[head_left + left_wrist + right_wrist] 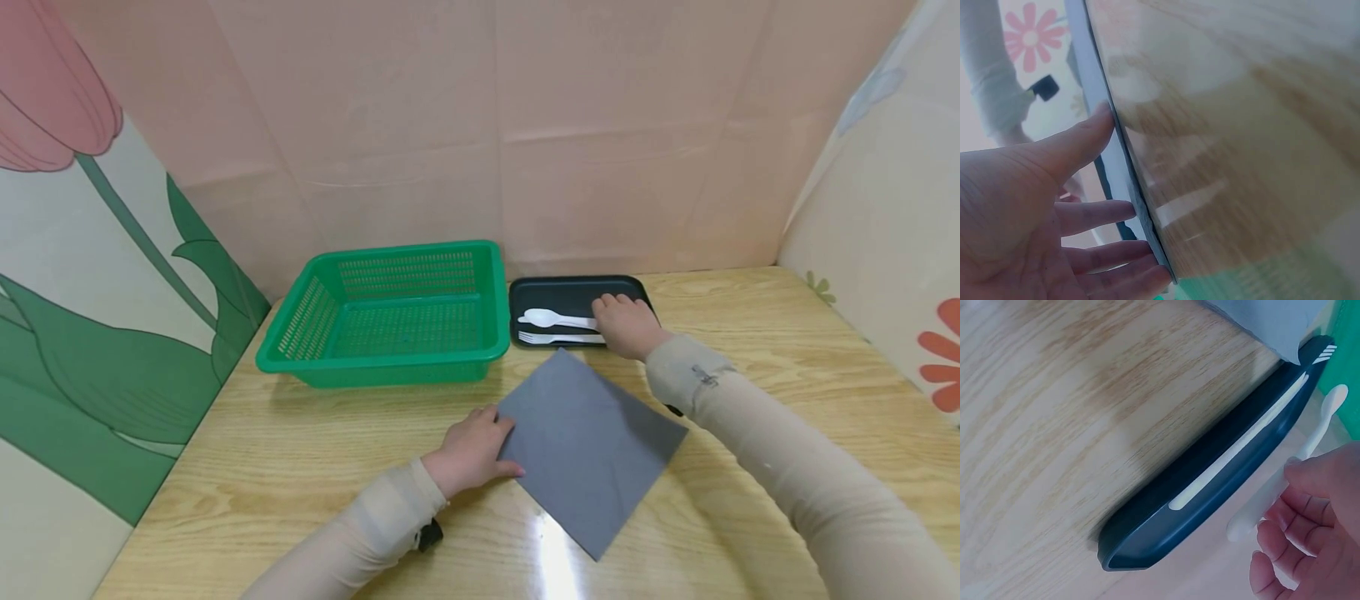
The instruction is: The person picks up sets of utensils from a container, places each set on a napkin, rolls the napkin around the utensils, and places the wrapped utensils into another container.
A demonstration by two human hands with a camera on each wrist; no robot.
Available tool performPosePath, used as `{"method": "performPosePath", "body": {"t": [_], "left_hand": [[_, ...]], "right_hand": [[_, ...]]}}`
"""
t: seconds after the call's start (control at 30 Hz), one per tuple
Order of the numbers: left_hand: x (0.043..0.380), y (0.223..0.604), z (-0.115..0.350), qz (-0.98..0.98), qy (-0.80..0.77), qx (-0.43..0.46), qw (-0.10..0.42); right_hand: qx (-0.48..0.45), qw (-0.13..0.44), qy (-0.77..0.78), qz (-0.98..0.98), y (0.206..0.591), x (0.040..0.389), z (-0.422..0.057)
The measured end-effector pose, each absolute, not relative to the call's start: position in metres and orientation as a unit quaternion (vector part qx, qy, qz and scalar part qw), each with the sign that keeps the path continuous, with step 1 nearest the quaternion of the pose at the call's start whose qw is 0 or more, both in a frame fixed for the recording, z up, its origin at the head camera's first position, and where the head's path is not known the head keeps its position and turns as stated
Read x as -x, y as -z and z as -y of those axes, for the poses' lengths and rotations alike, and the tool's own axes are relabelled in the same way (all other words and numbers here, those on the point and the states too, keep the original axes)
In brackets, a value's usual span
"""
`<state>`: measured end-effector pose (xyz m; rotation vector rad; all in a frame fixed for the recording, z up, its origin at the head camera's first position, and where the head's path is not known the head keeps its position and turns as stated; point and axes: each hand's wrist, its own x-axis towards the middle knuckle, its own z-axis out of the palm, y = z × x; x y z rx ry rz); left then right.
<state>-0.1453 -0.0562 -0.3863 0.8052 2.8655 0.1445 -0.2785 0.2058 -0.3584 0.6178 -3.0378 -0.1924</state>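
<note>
- Tabletop [225, 467]: light wood-grain surface, glossy; a bright reflection shows near the front.
- Gray cloth square [588, 450]: lies flat on the tabletop, turned as a diamond, with one corner toward the black tray.
- Green perforated plastic basket [390, 362]: stands behind and to the left of the cloth, beside the tray.
- Black rectangular tray [555, 292]: sits flat on the tabletop, behind the cloth.
- White plastic fork [555, 338]: lies in the tray along the front side, tines toward the basket.
- Side panels: tulip print [56, 100] at left; orange flower print [947, 354] at right.
- Backdrop [600, 125]: plain pinkish sheet with creases, behind the basket and tray.
- Left hand [472, 450]: thumb and fingers extended, wide gap between them; the tips touch the left edge of the cloth. The hand grips nothing.
- Right hand [628, 325]: positioned over the right part of the tray. Thumb and curled fingers pinch the handle of the white plastic spoon [551, 318]; the bowl points toward the basket. Only a narrow gap, filled by the handle, separates thumb and fingers.
</note>
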Motion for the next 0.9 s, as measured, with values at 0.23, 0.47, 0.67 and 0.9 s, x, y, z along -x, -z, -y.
{"method": "performPosePath", "body": {"t": [0.23,0.47,0.67,0.9], "left_hand": [[0.145,0.387,0.056,-0.959,-0.045,-0.268,0.080],[0.146,0.387,0.056,-0.959,-0.045,-0.267,0.084],[0.146,0.386,0.055,-0.959,-0.046,-0.265,0.087],[0.144,0.385,0.056,-0.958,-0.047,-0.269,0.084]], "right_hand": [[-0.205,0.024,0.059,0.977,0.358,0.275,-0.208],[-0.206,0.022,0.061,0.976,0.358,0.272,-0.209],[-0.207,0.015,0.060,0.976,0.357,0.269,-0.208],[-0.206,0.012,0.057,0.977,0.356,0.265,-0.207]]}}
